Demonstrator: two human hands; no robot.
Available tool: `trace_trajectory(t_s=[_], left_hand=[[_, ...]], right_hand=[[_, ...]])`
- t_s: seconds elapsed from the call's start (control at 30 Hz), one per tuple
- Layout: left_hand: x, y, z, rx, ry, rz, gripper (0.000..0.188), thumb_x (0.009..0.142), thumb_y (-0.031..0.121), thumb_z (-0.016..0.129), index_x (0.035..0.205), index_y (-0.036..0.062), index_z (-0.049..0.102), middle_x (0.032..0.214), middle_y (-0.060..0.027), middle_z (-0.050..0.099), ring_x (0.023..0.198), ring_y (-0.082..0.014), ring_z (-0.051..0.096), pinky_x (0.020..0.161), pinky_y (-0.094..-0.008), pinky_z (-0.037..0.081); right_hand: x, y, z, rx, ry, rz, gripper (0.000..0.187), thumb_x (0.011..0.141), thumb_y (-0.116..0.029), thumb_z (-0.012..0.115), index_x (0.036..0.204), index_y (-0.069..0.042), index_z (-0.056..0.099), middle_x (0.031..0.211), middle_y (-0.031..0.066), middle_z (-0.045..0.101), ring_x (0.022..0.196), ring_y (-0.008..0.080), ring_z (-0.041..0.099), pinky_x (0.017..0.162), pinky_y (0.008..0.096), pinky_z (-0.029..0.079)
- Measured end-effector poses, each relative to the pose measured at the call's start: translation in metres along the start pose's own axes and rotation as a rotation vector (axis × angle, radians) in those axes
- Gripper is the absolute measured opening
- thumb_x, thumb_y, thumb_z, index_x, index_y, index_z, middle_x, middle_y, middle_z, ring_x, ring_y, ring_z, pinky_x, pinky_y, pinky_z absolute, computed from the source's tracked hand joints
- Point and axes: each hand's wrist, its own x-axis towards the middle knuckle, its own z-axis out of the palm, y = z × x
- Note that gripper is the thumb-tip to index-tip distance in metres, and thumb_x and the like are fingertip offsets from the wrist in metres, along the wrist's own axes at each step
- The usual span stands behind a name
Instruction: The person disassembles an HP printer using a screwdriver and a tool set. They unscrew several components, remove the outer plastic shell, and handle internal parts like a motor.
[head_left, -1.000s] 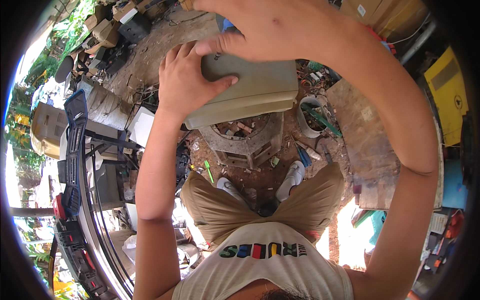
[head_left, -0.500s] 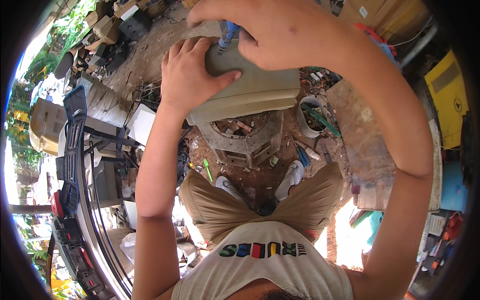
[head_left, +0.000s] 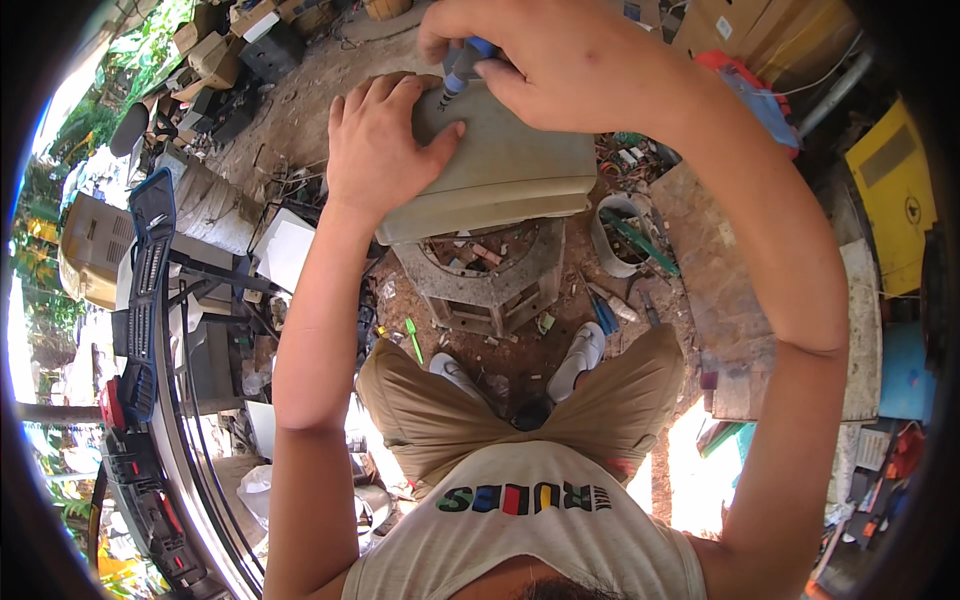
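The left hand lies on the left part of a grey-green casing, its fingers reaching forward over the top and the thumb spread wide from them. The right hand is bent over the far part of the casing, fingers curled around the blue handle of a screwdriver, which tilts down to the casing's top just beside the left index finger; whether its tip sits in a screw cannot be told. The casing rests on a grey many-sided stand with a round opening, in front of the person's knees. To the right of the stand are a whitish bucket holding green pieces and a worn brown board. A bright green tool lies on the ground near the left shoe.
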Motion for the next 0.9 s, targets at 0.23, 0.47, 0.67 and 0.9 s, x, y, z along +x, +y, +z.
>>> trace_trajectory(t_s=[0.23,0.47,0.67,0.9], left_hand=[[-0.001,-0.001,0.003,-0.005,0.030,0.002,0.046,0.082,0.038,0.075,0.121,0.0147,0.068,0.121,-0.0078,0.067,0.124,-0.0321,0.058,0.114,-0.0594,0.034],[-0.001,0.000,0.002,-0.019,0.035,0.002,0.043,0.083,0.036,0.074,0.120,0.0148,0.069,0.120,-0.0081,0.068,0.120,-0.0319,0.060,0.114,-0.0611,0.033],[0.005,-0.007,0.003,-0.120,0.058,0.031,0.031,0.087,0.034,0.075,0.107,0.0106,0.072,0.104,-0.0082,0.071,0.108,-0.0335,0.064,0.111,-0.0612,0.037],[0.010,-0.006,0.001,-0.151,0.118,0.088,0.024,0.088,0.027,0.077,0.094,0.0044,0.072,0.093,-0.0126,0.073,0.091,-0.0353,0.067,0.087,-0.0433,0.050]], right_hand=[[-0.004,-0.006,0.003,-0.014,0.022,0.075,0.010,0.085,-0.002,0.065,0.094,0.002,0.063,0.094,0.0203,0.064,0.089,0.0391,0.066,0.079,0.0458,0.053],[-0.014,0.003,-0.001,-0.039,0.139,-0.023,0.009,0.082,0.001,0.067,0.090,0.000,0.065,0.089,0.0173,0.065,0.088,0.0363,0.066,0.076,0.0441,0.053],[-0.022,0.002,-0.011,-0.009,0.210,0.005,0.012,0.080,0.002,0.069,0.092,-0.001,0.067,0.088,0.0142,0.065,0.084,0.0316,0.066,0.074,0.0408,0.053],[-0.096,0.015,-0.041,0.028,0.350,0.574,0.011,0.084,0.000,0.071,0.095,-0.001,0.069,0.088,0.0110,0.067,0.082,0.0233,0.067,0.072,0.0341,0.052]])
